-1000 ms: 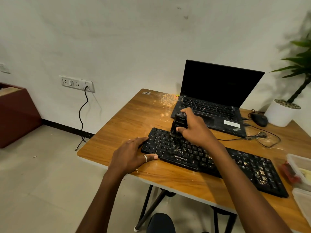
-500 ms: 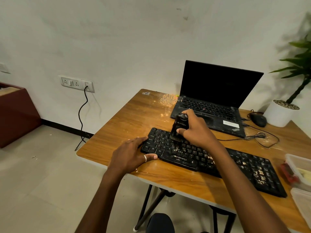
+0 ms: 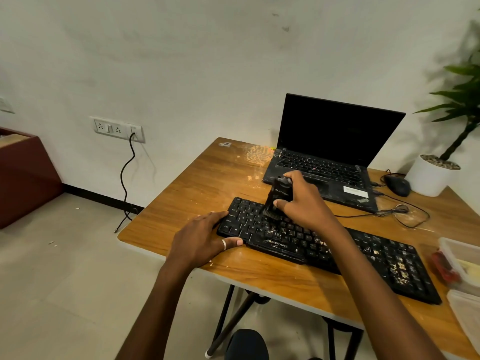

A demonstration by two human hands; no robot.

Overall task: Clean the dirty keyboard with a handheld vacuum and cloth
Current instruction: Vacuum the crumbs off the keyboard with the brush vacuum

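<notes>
The keyboard [image 3: 384, 255], black and flecked with pale crumbs that were thickest toward its right end, was laid slantwise across the tabletop [image 3: 197, 193], its left end near the middle and its right end close to the tabletop's right edge. The handheld vacuum [image 3: 278, 194], a small black unit, was held nearly upright and tipped slightly to the left, with its brush nozzle set down on the keys in the keyboard's left part. It was gripped by the right hand [image 3: 305, 203]: the fingers [image 3: 294, 175] were curled over its top and far side, and the thumb was pressed against its near side just above the brush. The right forearm was stretched in from the lower right, crossing over the middle of the keyboard.

The left hand [image 3: 200, 237] was laid palm down at the keyboard's left end, its fingers kept straight along the left edge and its ringed thumb set against the front edge. Nothing was held in it.

Behind the keyboard an open laptop [image 3: 337, 136] with a dark screen was placed. To its right a black mouse [image 3: 397, 185] and a white plant pot [image 3: 431, 178] were seen. Clear plastic containers [image 3: 462, 258] were seen at the right edge.
</notes>
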